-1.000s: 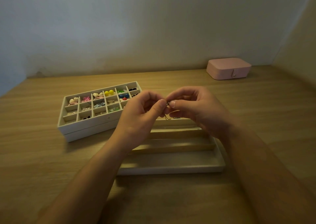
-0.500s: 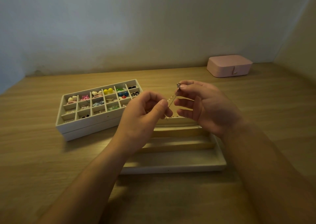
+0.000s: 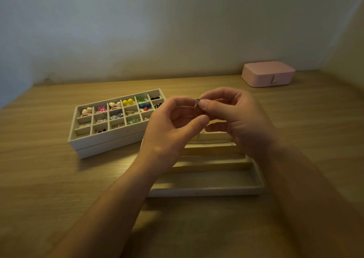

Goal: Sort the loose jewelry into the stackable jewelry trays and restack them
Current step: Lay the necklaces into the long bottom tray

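Note:
My right hand [image 3: 236, 118] pinches a small pendant [image 3: 197, 102] between thumb and forefinger, held up over the table. My left hand [image 3: 173, 127] is close beside it with curled fingers and thumb tip just below the pendant; a thin chain runs between the two hands, barely visible. Under both hands lies a cream tray with long slots [image 3: 212, 186]. To the left, a cream tray with many small compartments [image 3: 110, 137] holds colourful earrings and sits stacked on another tray [image 3: 102, 151].
A closed pink jewelry box [image 3: 267, 73] stands at the back right near the wall. The wooden table [image 3: 49, 179] meets walls at the back and on the right.
My right hand lifted the pendant up and away from my left hand, drawing out the chain, then the hands came closer again. The view shifted slightly.

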Motion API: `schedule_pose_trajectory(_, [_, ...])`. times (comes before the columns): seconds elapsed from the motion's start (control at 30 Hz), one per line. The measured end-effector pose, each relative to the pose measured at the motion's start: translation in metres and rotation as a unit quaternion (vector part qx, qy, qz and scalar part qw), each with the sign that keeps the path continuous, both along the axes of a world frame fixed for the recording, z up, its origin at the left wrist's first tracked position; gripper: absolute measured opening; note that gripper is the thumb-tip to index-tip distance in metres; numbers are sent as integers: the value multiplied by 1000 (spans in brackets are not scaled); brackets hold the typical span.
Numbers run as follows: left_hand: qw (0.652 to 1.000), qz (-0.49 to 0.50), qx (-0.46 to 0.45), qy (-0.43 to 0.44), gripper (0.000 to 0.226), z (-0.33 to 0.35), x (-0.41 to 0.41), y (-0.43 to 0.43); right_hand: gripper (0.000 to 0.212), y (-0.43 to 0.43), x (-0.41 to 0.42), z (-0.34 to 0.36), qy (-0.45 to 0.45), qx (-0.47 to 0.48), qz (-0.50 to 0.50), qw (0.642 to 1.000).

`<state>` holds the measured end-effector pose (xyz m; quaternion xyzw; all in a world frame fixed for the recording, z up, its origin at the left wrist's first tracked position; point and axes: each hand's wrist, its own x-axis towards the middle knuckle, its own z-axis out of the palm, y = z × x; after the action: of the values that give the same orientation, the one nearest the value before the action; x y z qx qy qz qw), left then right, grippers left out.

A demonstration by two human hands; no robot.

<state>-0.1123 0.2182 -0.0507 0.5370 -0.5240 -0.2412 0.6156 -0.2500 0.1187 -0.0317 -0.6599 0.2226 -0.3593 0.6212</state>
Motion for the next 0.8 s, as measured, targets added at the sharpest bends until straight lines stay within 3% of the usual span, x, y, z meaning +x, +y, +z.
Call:
schedule_pose_trajectory(0.2, [999, 42, -13, -31, 22, 1, 5, 0, 6, 4, 3, 1, 21, -38, -17, 999])
schedule_pose_trajectory(0.47, [993, 8, 25, 117, 13, 2, 1, 2, 7, 3, 4, 2, 17, -7, -24, 1000])
schedule_pose_trajectory(0.63, [987, -7, 54, 153, 16, 4, 1, 0, 9, 4, 5, 3, 24, 5, -30, 999])
schedule_pose_trajectory(0.8, [989, -45, 75, 117, 30, 4, 0, 0, 7, 4, 6, 4, 7, 48, -16, 999])
